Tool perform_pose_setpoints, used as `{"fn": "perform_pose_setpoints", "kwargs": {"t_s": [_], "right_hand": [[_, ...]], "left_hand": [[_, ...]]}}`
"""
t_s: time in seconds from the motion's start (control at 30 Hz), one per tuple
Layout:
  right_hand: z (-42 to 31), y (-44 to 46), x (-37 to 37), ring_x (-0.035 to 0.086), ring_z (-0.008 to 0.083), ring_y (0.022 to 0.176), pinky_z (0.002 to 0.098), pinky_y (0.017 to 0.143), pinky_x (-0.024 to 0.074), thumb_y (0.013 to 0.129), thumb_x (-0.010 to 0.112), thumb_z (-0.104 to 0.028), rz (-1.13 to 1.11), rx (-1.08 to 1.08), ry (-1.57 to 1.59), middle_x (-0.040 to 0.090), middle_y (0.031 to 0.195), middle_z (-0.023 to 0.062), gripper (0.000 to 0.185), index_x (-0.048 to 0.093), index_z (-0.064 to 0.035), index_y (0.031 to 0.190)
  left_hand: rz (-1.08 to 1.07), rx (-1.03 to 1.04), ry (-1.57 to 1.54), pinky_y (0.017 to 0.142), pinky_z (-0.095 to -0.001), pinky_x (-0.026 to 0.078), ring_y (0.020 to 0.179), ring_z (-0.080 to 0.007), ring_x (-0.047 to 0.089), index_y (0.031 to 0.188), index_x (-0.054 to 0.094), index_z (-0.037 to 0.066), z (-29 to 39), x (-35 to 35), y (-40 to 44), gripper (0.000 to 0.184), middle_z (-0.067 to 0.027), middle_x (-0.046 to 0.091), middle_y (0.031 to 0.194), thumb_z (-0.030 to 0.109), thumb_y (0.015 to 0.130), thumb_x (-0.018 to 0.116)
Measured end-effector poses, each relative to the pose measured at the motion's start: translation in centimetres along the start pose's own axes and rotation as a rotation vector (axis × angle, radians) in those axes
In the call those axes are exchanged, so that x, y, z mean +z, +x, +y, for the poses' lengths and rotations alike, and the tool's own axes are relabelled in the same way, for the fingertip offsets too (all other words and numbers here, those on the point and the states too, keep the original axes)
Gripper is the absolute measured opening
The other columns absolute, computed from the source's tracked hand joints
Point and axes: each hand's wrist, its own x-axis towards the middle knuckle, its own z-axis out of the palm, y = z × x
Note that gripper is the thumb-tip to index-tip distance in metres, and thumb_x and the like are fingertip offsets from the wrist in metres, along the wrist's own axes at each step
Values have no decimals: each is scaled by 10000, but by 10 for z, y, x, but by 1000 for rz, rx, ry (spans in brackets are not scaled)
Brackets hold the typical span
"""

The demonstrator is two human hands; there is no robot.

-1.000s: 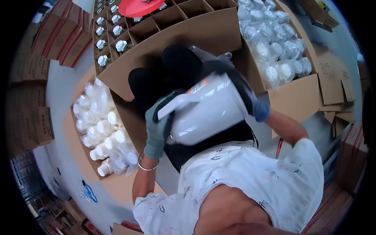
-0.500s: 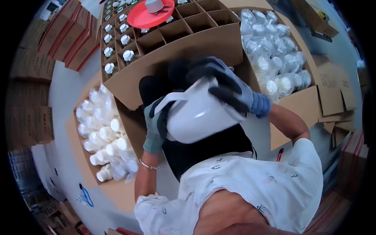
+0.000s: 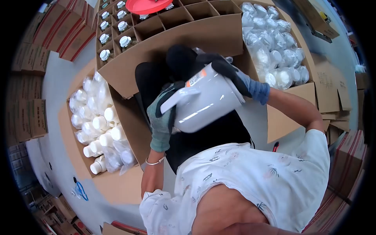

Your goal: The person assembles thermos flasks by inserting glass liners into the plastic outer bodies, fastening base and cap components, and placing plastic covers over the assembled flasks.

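A glossy pale grey jug [image 3: 209, 103] with a side handle lies tilted above my lap, an orange-and-white label [image 3: 196, 78] showing on its far side. My left hand [image 3: 162, 113], in a grey-green glove with black fingers, grips the handle end and the underside. On the opposite end is my right hand [image 3: 233, 76], in a blue-grey glove with black fingers, closed around the jug's upper edge. Some fingertips of both hands are hidden by the jug. Behind my right hand, a small clear shiny item shows in part near my knee.
In front stands a divided carton [image 3: 176, 47] holding several white-capped bottles [image 3: 125, 41], with a red tray [image 3: 147, 6] on top. An open box of white bottles in plastic [image 3: 111, 114] is at left, another of bagged white-lidded items [image 3: 276, 56] at right. Stacked cartons [image 3: 62, 27] stand beyond.
The jug has turned and tipped, bringing its orange label into view. My right hand has shifted round its end. The camera view has moved slightly, leaving less of the red tray visible.
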Motion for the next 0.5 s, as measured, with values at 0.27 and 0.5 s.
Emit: {"fn": "perform_pose_setpoints", "kwargs": {"t_s": [0.27,0.5], "right_hand": [[-68,0,-7,393,324,1308,427,1086,288,874,560,-426,-304,-961,-897,438,1394,157,671,385,-61,1409],[-5,9,-27,486,249,1206,361,1025,403,972,483,-237,188,-488,-481,493,1301,148,365,498,-51,1285]], "left_hand": [[-14,110,418,946,-371,453,1058,-298,583,1128,655,27,-19,-16,25,359,-152,650,1115,44,775,593],[53,195,-25,879,-342,496,927,-271,672,1036,664,-30,21,-10,59,291,-167,696,1011,36,773,561]]}}
